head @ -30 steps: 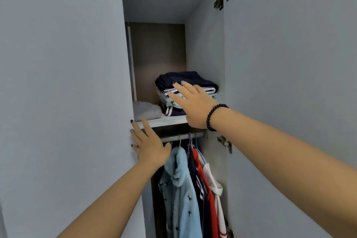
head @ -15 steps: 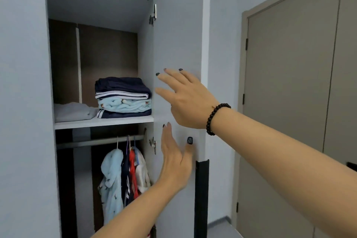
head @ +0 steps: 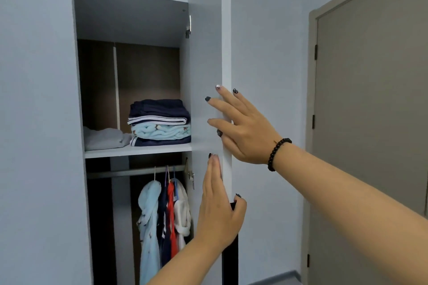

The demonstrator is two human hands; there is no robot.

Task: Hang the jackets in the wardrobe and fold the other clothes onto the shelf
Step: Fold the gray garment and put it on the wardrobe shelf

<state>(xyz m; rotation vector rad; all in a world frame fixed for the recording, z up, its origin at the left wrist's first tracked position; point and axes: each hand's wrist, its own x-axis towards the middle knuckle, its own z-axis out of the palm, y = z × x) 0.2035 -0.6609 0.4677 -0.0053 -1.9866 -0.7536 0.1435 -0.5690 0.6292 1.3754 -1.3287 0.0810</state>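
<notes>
A stack of folded clothes (head: 159,122), navy on top and light blue in the middle, sits on the white wardrobe shelf (head: 139,151), with a folded grey garment (head: 104,139) to its left. Under the shelf, several jackets (head: 164,220) hang from the rail (head: 134,172): light blue, navy, red and white. The right wardrobe door (head: 206,53) stands open, edge toward me. My left hand (head: 218,210) lies flat on the door's inner face, thumb wrapped over its edge. My right hand (head: 240,127), with a black bead bracelet, rests on the door's edge, fingers spread and straight.
The left wardrobe door (head: 37,122) fills the left of the view. A pale wall (head: 266,53) lies behind the open door, and a closed taupe room door (head: 370,111) stands at the right. A strip of floor (head: 278,281) shows at the bottom.
My right hand has left the shelf and come to the right door's edge. My left hand went from the left door to the right door. The view swung right and the opening looks wider.
</notes>
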